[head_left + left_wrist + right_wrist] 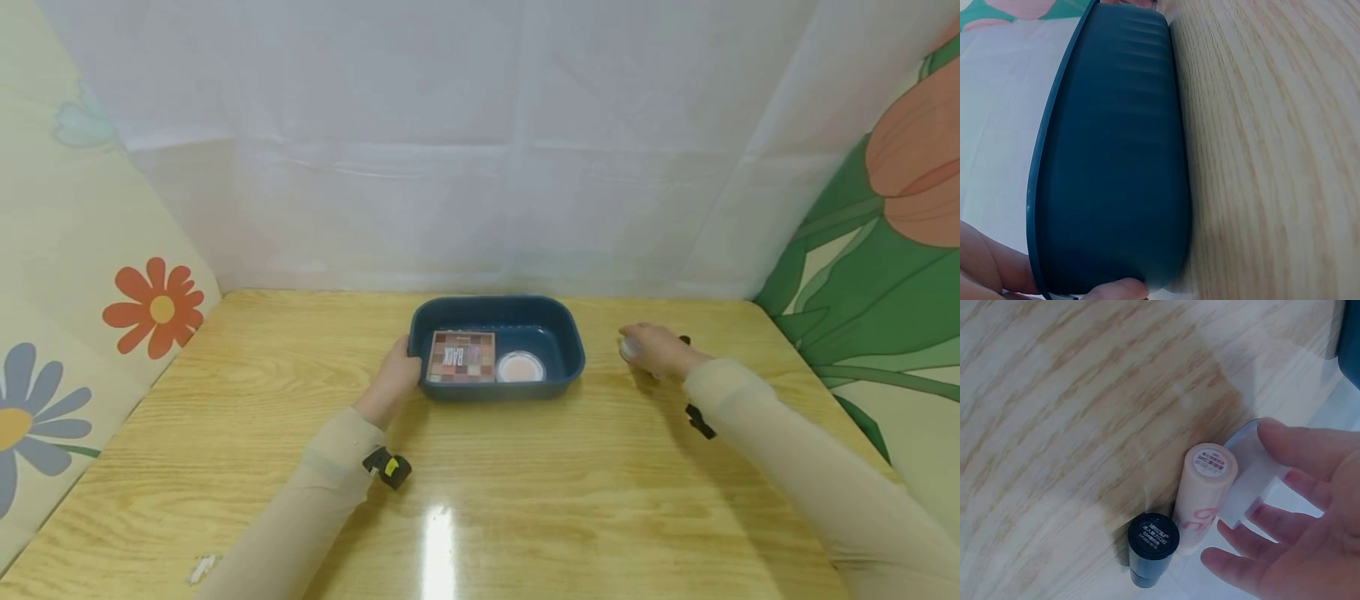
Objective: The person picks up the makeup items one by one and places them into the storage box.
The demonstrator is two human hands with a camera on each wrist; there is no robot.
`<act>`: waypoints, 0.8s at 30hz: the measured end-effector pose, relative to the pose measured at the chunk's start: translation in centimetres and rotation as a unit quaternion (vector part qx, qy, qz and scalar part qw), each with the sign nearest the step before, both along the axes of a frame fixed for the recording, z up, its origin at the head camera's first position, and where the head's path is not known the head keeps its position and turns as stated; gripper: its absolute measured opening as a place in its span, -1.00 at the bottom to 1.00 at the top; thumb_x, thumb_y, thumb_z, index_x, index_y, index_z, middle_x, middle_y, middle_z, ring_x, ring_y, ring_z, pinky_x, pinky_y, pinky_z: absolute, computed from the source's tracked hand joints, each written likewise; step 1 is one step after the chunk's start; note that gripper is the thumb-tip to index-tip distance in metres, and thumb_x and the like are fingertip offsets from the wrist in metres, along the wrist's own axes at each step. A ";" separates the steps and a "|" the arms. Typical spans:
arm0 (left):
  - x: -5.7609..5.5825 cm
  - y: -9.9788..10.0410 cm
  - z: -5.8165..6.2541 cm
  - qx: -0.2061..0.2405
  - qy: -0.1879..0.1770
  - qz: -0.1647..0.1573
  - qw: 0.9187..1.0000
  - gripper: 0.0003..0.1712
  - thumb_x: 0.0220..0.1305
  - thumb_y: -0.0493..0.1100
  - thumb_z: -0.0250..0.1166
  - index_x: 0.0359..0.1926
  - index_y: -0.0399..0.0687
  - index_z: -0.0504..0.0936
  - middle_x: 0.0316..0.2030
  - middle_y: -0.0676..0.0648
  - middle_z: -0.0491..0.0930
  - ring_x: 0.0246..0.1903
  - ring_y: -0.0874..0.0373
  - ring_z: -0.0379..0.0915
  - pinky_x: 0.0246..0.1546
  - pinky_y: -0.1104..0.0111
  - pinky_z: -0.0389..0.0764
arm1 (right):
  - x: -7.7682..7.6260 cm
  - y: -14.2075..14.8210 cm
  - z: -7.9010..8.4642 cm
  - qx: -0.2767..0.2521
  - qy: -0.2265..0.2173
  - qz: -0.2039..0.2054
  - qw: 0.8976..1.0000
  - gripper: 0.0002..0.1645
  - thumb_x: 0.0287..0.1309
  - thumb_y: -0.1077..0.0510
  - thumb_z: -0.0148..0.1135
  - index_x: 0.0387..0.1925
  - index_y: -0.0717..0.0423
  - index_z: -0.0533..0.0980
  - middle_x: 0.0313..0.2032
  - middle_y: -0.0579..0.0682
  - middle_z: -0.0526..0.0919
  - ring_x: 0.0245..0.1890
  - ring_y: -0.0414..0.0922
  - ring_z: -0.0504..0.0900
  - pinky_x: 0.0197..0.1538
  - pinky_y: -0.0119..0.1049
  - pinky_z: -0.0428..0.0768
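A dark blue plastic basin point(495, 390) stands at the middle of the table. My left hand point(397, 375) grips its left end, with the thumb against the outer wall point(1110, 150) and fingers at the rim. Inside lie a makeup palette point(461, 357) of many coloured squares and, to its right, a round pale compact point(520, 367). To the right of the basin, my right hand point(657, 348) holds a whitish translucent container point(1249, 475) between thumb and fingers. Beside that container are a pale pink tube point(1200, 494) with pink letters and a black-capped bottle point(1152, 540).
The wood-grain table point(525, 483) runs back to a white cloth point(465, 167). Flower-printed panels point(67, 275) flank it on both sides. A small white scrap or worn patch point(202, 569) shows at the front left.
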State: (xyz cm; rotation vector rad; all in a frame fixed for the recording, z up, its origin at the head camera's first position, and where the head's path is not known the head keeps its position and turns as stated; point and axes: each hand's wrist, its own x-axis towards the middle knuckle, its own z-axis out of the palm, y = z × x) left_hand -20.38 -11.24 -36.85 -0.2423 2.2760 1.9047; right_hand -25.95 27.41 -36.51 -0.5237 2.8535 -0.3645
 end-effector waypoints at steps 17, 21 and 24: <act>0.2 0.1 0.0 0.003 0.000 0.001 1.000 -0.28 0.20 -0.53 -0.22 0.43 -0.46 -0.04 0.43 -0.39 0.00 0.45 -0.21 -0.19 0.45 0.04 -0.11 | 0.3 0.3 0.0 -0.020 0.024 0.009 0.999 -0.45 0.20 0.37 0.16 0.20 0.53 0.33 0.07 0.53 0.43 0.06 0.43 0.42 0.06 0.27 0.47; 0.2 0.1 0.0 0.011 0.000 0.002 1.000 -0.27 0.21 -0.53 -0.22 0.44 -0.46 -0.07 0.44 -0.40 -0.04 0.45 -0.22 -0.21 0.45 0.05 -0.11 | 0.5 0.2 0.3 -0.020 0.034 0.009 0.999 -0.43 0.17 0.38 0.19 0.21 0.51 0.34 0.07 0.52 0.44 0.06 0.42 0.43 0.05 0.26 0.48; 0.1 0.0 0.1 0.013 0.002 0.002 1.000 -0.27 0.21 -0.53 -0.22 0.44 -0.48 -0.07 0.44 -0.41 -0.03 0.45 -0.23 -0.20 0.45 0.04 -0.10 | 0.7 0.0 0.7 -0.023 0.035 0.008 0.999 -0.42 0.16 0.38 0.18 0.21 0.51 0.33 0.08 0.53 0.43 0.06 0.42 0.42 0.07 0.26 0.48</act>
